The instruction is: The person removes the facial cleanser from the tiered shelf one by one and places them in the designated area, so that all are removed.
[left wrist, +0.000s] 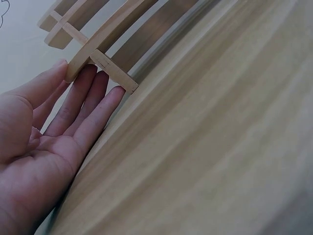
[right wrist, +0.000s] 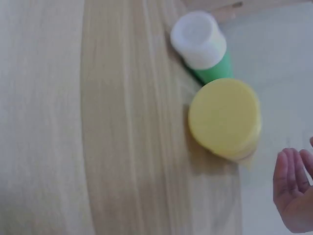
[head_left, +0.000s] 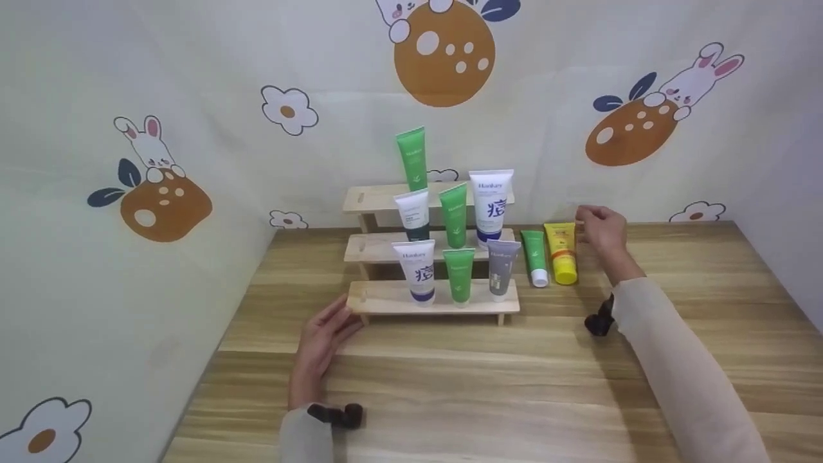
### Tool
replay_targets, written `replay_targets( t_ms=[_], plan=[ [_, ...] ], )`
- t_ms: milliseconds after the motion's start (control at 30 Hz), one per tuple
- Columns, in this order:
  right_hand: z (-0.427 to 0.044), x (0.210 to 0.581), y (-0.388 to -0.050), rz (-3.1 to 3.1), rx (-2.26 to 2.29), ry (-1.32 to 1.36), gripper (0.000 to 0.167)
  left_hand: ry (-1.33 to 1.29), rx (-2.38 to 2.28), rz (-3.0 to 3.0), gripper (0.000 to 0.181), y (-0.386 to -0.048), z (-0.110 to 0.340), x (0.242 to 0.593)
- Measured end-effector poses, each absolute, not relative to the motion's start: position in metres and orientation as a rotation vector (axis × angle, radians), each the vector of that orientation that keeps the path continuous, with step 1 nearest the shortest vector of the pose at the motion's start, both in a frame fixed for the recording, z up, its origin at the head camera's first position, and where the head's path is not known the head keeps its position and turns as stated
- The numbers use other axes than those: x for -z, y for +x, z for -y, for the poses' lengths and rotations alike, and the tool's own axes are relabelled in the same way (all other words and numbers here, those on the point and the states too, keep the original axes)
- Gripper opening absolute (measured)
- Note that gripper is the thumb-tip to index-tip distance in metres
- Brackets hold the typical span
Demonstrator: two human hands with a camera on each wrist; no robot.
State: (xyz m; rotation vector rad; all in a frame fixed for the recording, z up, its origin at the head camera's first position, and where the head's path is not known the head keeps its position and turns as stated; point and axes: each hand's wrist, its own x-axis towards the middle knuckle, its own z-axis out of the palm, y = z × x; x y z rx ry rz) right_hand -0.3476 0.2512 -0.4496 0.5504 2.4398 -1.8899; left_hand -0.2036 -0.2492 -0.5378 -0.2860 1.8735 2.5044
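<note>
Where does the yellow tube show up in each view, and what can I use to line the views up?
Head: the yellow tube is right of centre, between the white-capped green tube and the right hand.
Left wrist: not in the picture.
Right wrist: right of centre, its yellow cap toward the camera, just below the white-capped green tube in the image.
Shared landmark: the wood-grain tabletop, visible in all three.

In front of me, brown wood-grain table (head_left: 463,379) | pale wooden three-tier stand (head_left: 379,296) | white-capped green tube (head_left: 533,249) | yellow-capped yellow tube (head_left: 560,242)
</note>
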Motion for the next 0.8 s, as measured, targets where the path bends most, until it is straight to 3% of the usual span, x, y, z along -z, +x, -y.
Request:
replay_targets(
  t_ms=[300, 533, 800],
  plan=[
    [-0.23, 0.41, -0.329, -2.474, 2.083, 0.289, 0.055, -0.251, -2.518, -1.862, 0.051, -0.202, 0.251, 0.537],
    [-0.21, 0.382, -0.313, -2.391, 2.38, 0.091, 0.037, -0.234, -2.562, -1.826, 0.052, -0.2, 0.251, 0.538],
    [-0.193, 0.347, -0.302, -2.435, 2.399, -0.141, 0.035, -0.254, -2.549, -1.841, 0.05, -0.201, 0.249, 0.537]
  ],
)
